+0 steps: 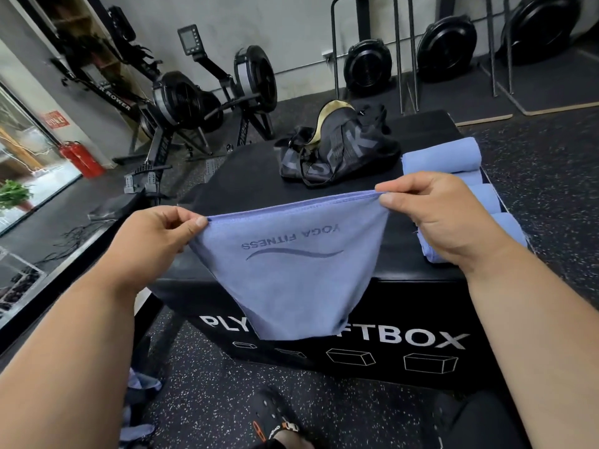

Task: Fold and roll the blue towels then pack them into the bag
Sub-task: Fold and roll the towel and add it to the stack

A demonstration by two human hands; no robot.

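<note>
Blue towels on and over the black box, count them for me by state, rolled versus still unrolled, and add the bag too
Rolled blue towels, in a row along the right edge of the black box: 4
Unrolled blue towel, held up by left hand and right hand: 1
Black bag: 1
Total: 6

Both forearms bare, no sleeves, watch or rings on left hand (155, 234) or right hand (434, 218). Below them, black clog shoe (275, 419) with orange strap detail; dark trousers.
</note>
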